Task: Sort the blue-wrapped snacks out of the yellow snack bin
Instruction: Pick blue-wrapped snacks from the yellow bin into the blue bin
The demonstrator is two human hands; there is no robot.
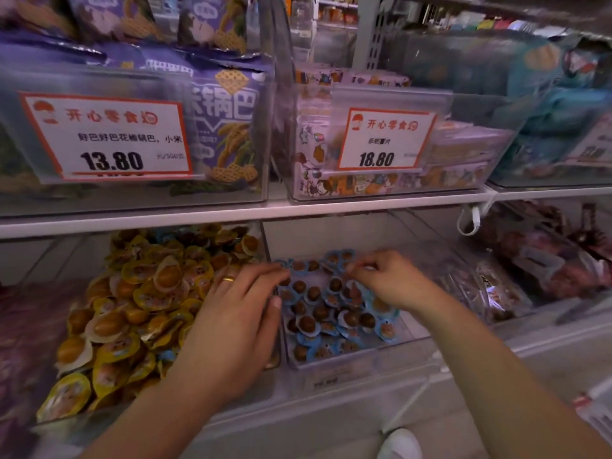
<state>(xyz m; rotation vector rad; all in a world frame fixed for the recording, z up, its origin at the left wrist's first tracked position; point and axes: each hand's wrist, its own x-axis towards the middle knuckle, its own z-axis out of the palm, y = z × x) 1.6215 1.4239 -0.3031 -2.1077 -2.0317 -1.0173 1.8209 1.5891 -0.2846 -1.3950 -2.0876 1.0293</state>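
I have only the one head view, worn high and tilted forward and down, close to a store shelf (298, 210). It faces the clear bins head-on, price cards at top, both forearms reaching in from the bottom edge. The wide lens bends the shelf line and blurs the edges.

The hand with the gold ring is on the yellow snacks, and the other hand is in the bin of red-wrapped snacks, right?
Almost. The head view shows the right hand over blue-wrapped snacks, not red. The ringed left hand does rest on the yellow snacks.
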